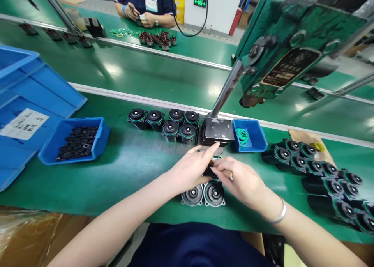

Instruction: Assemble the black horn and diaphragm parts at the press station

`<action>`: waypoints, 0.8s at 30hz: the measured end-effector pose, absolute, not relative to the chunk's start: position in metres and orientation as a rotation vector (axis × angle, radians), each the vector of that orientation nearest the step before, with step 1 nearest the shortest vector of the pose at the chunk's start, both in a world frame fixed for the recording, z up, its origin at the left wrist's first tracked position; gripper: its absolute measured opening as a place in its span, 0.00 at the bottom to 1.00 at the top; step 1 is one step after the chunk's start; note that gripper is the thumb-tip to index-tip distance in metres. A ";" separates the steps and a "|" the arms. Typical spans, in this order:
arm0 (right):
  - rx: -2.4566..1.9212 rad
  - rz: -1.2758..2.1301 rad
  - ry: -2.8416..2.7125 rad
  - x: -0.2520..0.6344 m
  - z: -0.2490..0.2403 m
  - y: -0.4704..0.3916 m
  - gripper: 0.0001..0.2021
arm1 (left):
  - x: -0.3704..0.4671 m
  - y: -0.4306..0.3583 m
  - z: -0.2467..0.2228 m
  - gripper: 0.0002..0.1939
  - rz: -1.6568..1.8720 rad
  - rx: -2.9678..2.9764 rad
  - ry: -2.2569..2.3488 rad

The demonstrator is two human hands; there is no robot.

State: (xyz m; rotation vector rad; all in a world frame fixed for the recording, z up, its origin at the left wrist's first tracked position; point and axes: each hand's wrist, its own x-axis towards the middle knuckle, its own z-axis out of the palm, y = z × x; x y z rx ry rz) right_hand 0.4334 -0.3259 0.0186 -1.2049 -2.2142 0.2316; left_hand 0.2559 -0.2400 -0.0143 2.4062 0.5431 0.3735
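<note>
At mid-bench on the green worktop (pixel 131 185), just in front of a black metal block (pixel 219 129): one dark housing (pixel 209 171), mostly covered. Left hand (pixel 193 166), thumb and index finger spread apart about its left side. Right hand (pixel 241 178), close beside the left, fingertips pinched together over the housing's top; cannot tell the contents of the pinch. Nearer the front edge: two grey-rimmed housings (pixel 214 193), side by side. Left of the block: six green-ringed housings (pixel 171 129). Right of the block: small blue tray (pixel 254 147) with loose green rings (pixel 242 137). Farther right: clustered black housings (pixel 298 162). Far left: wide blue tray (pixel 102 136) of small black parts (pixel 77 142).
</note>
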 end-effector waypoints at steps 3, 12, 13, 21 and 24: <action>-1.139 0.166 -2.367 0.429 0.020 -0.327 0.06 | 0.257 -0.239 -0.014 0.52 0.388 2.398 0.527; -1.115 0.158 -2.587 0.449 0.039 -0.354 0.08 | 0.259 -0.238 -0.009 0.49 0.369 2.434 0.557; -1.115 0.152 -2.614 0.455 0.040 -0.357 0.08 | 0.259 -0.237 -0.008 0.49 0.368 2.435 0.547; -1.167 0.814 -2.044 0.473 0.044 -0.355 0.10 | 0.232 -0.259 0.023 0.44 0.392 2.438 0.619; -1.146 1.026 -1.940 0.468 0.040 -0.342 0.04 | 0.221 -0.285 0.022 0.49 0.387 2.432 0.692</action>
